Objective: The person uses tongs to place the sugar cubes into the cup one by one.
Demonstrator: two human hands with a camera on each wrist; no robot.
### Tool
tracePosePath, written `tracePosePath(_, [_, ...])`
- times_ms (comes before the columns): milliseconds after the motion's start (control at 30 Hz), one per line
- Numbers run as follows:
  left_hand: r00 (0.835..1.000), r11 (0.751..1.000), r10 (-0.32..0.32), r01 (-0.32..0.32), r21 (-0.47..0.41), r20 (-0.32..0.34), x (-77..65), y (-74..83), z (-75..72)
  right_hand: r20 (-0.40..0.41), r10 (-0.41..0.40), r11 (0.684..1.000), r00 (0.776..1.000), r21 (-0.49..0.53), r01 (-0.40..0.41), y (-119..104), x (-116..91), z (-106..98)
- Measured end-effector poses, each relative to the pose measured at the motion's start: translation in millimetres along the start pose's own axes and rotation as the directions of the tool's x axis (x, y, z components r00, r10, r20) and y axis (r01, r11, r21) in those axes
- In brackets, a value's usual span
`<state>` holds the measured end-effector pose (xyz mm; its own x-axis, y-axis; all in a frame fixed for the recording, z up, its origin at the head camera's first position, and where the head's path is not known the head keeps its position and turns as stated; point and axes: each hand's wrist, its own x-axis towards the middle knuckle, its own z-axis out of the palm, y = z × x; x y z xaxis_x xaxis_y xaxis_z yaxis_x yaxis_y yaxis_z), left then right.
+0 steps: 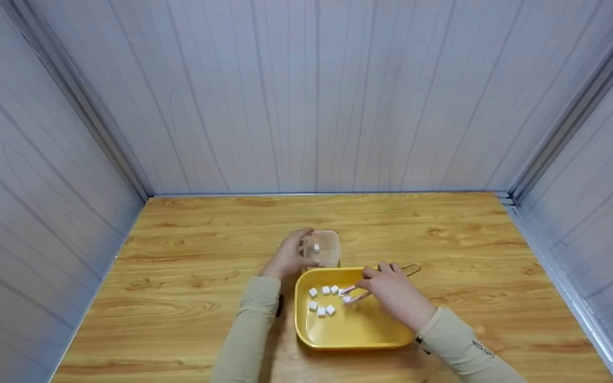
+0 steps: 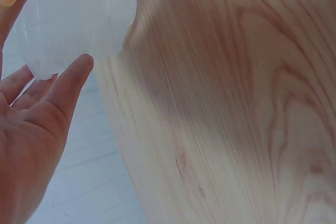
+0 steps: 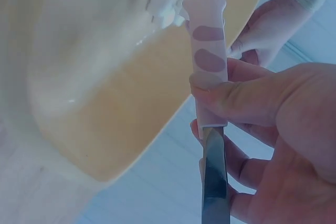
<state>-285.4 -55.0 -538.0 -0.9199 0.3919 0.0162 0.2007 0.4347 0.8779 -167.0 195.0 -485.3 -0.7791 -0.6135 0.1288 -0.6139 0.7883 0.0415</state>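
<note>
My right hand pinches a pair of small metal tongs with pale pink, paw-patterned tips. In the head view those tips are down among white cubes in a yellow tray; whether a cube sits between them I cannot tell. Behind the tray, my left hand holds a clear plastic container by its left side. One white cube lies inside that container. From the left wrist, the thumb touches the container's wall, with other fingers on the far side.
Under everything is a wood-grain table. Pale panel walls rise at its back and both sides. The tray's raised rim runs close to the front of the container.
</note>
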Motion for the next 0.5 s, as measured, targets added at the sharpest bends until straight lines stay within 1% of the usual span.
tracePosePath(133, [1.0, 1.0, -0.003, 0.003, 0.014, 0.008, 0.1, -0.9, -0.8, -0.001, 0.012, 1.0, 1.0, 0.013, -0.012, 2.2, 4.1, -6.6])
tracePosePath(300, [1.0, 1.0, 0.008, -0.008, 0.029, 0.006, 2.0, -0.7, -1.6, -0.026, 0.046, 0.999, 0.999, 0.007, -0.046, 6.6, 12.6, -13.4])
tracePosePath(500, [1.0, 0.999, -0.027, 0.027, 0.023, 0.007, 1.4, 0.1, -1.3, -0.01, 0.101, 0.995, 0.995, 0.01, -0.101, 10.7, 24.6, -21.4])
